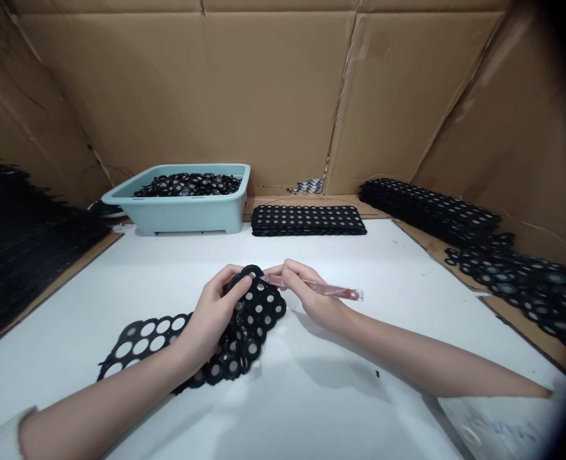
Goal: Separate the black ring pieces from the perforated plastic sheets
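My left hand (218, 306) is closed on a black perforated sheet (259, 313) made of joined rings. Its thumb presses on the top edge, and the sheet bends up from the table there. Part of the sheet trails flat to the left under my forearm, some of its rings showing white through wide holes. In my right hand (309, 291) is a slim tool with a reddish-brown handle (338, 292) and a clear wrap. The tool's narrow tip reaches the sheet's upper edge beside my left thumb; I cannot tell what kind of tip it is.
A pale blue tub (191, 214) full of loose black rings stands at the back left. Beside it lies a neat stack of black ring sheets (309, 220). More sheets are piled at right (427, 207), with loose ones (527, 281) nearer. A dark heap (24, 255) rises at left.
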A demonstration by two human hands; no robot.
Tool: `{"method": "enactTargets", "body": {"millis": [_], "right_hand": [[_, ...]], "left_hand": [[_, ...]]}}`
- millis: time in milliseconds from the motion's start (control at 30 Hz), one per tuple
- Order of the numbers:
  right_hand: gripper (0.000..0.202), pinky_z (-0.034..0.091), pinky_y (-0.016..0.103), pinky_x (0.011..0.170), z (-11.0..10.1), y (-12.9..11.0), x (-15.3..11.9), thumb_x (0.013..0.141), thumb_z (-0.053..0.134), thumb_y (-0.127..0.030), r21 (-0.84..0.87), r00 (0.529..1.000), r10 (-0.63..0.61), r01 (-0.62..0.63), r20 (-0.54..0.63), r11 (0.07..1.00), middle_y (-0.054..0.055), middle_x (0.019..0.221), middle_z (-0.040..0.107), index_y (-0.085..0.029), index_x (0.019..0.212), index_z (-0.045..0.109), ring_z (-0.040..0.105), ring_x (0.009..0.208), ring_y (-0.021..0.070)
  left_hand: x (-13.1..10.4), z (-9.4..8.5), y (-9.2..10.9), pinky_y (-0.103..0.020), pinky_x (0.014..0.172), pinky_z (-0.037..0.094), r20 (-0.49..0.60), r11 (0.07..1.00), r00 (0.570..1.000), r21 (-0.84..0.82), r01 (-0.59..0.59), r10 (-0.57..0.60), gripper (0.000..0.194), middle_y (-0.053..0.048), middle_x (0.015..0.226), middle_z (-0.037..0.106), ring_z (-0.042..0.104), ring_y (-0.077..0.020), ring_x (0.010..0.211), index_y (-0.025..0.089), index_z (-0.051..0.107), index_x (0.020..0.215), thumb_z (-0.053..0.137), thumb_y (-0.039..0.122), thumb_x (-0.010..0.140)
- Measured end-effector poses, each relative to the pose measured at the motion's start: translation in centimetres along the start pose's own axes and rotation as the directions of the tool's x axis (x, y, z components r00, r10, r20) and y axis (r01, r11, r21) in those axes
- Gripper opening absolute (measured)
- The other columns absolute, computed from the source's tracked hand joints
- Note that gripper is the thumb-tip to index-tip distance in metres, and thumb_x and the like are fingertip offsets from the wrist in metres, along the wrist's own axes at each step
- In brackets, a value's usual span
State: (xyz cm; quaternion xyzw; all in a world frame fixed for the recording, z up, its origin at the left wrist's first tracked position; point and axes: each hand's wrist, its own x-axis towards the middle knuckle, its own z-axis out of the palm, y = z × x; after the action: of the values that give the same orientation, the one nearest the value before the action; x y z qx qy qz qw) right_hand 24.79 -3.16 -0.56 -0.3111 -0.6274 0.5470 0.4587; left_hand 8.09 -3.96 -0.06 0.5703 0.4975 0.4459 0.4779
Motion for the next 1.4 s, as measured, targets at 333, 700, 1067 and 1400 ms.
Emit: {"method": "enactTargets", "body": {"millis": [333, 700, 1067, 1400], "right_hand": [[0.024, 0.038, 0.030, 0.078, 0.9, 0.2, -0.5, 0.089, 0.030, -0.029, -0.336, 0.994, -0.111, 0.102, -0.005, 0.936, 0.003, 0.096, 0.056, -0.021, 0.099, 0.050, 0.050, 0.089, 0.0153], [0.015, 0.037, 0.028, 0.068, 1.7, 1.0, 0.0, 0.087, 0.027, -0.020, -0.550, 0.967, -0.256, 0.222, 0.016, 0.805, 0.002, 0.082, 0.044, -0.020, 0.080, 0.041, 0.043, 0.073, 0.0137], [0.015, 0.039, 0.028, 0.069, -1.9, 0.9, 0.7, 0.086, 0.032, -0.029, -0.455, 0.919, -0.270, 0.116, -0.289, 0.883, 0.003, 0.086, 0.050, -0.020, 0.083, 0.043, 0.049, 0.079, 0.0149], [0.016, 0.035, 0.027, 0.061, -7.3, 3.8, 2.7, 0.077, 0.037, -0.007, -0.973, 0.981, -0.190, 0.005, -0.040, 0.229, 0.008, 0.084, 0.052, -0.016, 0.083, 0.048, 0.048, 0.070, 0.0171]], "left_hand": [[0.2, 0.0, -0.7, -0.029, 0.072, 0.040, -0.015, 0.996, 0.996, -0.026, 0.082, -0.083, 0.029, -0.003, 0.083, 0.062, 0.055, -0.0208, 0.083, 0.017, 0.057, 0.086, 0.056, 0.042, 0.070], [-0.6, 0.7, -0.3, -0.026, 0.072, 0.037, -0.023, 0.986, 0.996, 0.149, -0.080, 0.085, 0.021, -0.001, 0.080, 0.059, 0.051, -0.0174, 0.078, 0.018, 0.056, 0.079, 0.048, 0.038, 0.076], [1.5, -0.7, -1.0, -0.029, 0.077, 0.037, 0.028, 0.920, 0.975, 0.326, -0.217, 0.220, 0.012, -0.001, 0.083, 0.055, 0.051, -0.0176, 0.082, 0.020, 0.049, 0.082, 0.047, 0.027, 0.074], [3.3, -2.6, -2.3, -0.033, 0.087, 0.033, -0.136, 0.924, 0.960, 0.331, -0.191, 0.247, 0.025, -0.005, 0.094, 0.057, 0.051, -0.0197, 0.093, 0.018, 0.050, 0.092, 0.044, 0.037, 0.076]]}}
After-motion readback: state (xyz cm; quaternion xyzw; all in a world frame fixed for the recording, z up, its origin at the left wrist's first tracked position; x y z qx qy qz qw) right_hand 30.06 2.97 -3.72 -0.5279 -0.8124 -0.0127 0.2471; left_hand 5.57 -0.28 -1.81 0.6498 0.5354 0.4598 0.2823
